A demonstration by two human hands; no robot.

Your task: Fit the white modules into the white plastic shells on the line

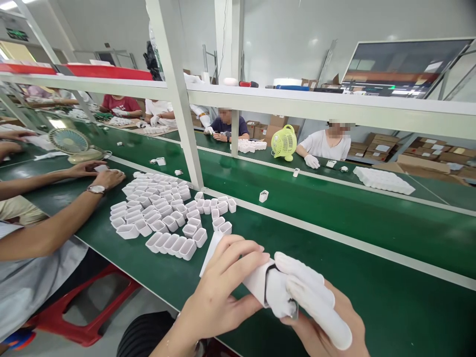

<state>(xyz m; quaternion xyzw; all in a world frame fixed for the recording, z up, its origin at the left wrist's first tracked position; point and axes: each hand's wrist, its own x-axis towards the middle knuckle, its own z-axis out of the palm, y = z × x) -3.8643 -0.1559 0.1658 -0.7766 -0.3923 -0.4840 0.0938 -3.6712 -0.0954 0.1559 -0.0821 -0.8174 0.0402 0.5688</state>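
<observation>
My left hand (226, 285) is closed around a white plastic housing (256, 283), holding it over the near edge of the green bench. White covers sit on fingers of my right hand (323, 307), which is closed at the housing's dark-rimmed open end. There it grips a white piece (278, 292), whose exact kind is partly hidden by the fingers. A small clear bit shows under those fingertips. Behind my left hand lies a flat white item (210, 254), mostly covered. Many open white plastic cups (171, 243) are grouped on the bench to the left.
A green conveyor belt (238, 176) carrying scattered small white devices (264, 196) runs beyond a pale rail. A shelf post (182, 99) rises from the rail. At left, a co-worker's hands (106, 176) work near a fan (69, 141). Other people sit across the belt.
</observation>
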